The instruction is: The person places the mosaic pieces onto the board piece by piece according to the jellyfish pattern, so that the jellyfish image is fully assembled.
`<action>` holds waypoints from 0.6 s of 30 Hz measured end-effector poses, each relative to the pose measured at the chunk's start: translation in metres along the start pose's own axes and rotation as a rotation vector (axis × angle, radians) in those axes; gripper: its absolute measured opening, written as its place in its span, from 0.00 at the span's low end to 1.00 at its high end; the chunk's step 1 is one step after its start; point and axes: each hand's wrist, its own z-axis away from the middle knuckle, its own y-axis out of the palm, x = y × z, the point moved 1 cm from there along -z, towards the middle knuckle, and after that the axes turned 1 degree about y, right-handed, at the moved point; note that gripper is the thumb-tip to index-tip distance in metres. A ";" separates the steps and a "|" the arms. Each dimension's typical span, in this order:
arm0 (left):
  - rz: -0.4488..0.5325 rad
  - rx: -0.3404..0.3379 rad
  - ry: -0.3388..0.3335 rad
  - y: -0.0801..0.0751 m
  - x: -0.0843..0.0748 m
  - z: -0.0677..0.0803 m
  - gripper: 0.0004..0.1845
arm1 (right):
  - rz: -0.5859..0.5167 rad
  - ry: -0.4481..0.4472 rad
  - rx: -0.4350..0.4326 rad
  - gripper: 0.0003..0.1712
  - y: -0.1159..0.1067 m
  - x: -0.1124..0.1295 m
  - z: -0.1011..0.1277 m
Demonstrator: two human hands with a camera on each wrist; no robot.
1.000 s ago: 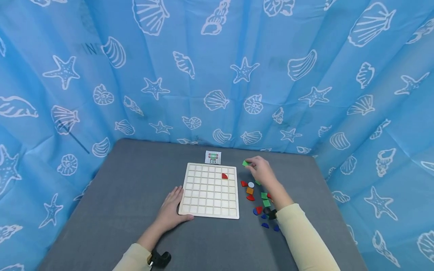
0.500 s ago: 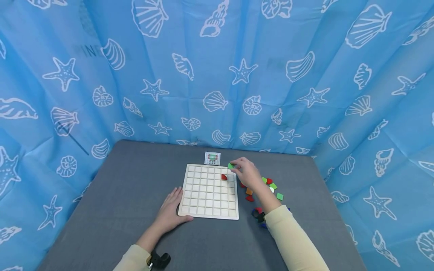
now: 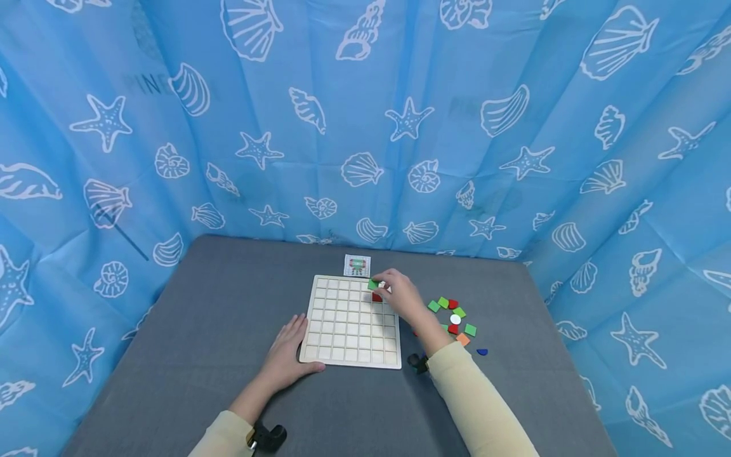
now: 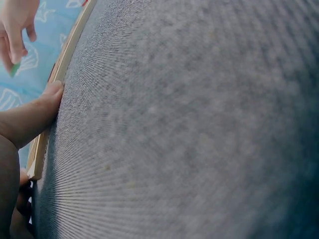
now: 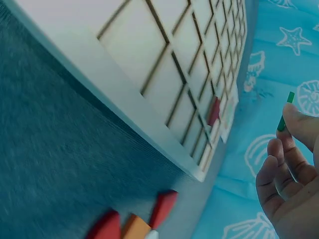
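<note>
A white wooden grid board [image 3: 344, 338] lies on the grey table, with one red quarter-round piece [image 3: 377, 298] in a cell near its far right corner. My right hand [image 3: 401, 296] pinches a green square tile [image 3: 373, 284] between thumb and fingertips over the board's far edge, close to the red piece. In the right wrist view the tile [image 5: 285, 112] shows edge-on in the pinch. My left hand [image 3: 285, 350] rests at the board's near left corner, fingers extended along the left side. Its thumb [image 4: 42, 107] touches the near edge of the board.
A small printed card [image 3: 357, 265] lies beyond the board's far edge. Loose pieces lie right of the board, including green squares [image 3: 459, 312], a white disc [image 3: 455, 319], an orange square [image 3: 463, 339] and a blue half-round [image 3: 482, 351]. The right forearm covers some. A blue curtain [image 3: 365, 127] hangs behind.
My right hand has carried the green tile leftward, from right of the board to over its far edge near the red piece. The left hand stays at the corner.
</note>
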 end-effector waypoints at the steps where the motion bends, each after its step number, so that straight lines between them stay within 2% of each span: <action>1: 0.001 0.000 0.001 0.000 0.000 0.000 0.66 | 0.002 0.002 0.006 0.18 0.002 -0.001 -0.001; 10: 0.006 0.017 -0.007 0.003 0.000 0.002 0.66 | 0.023 0.049 0.053 0.17 0.025 -0.011 -0.006; 18: -0.002 -0.010 0.028 0.003 0.005 -0.001 0.65 | 0.019 0.085 0.111 0.17 0.037 -0.018 -0.016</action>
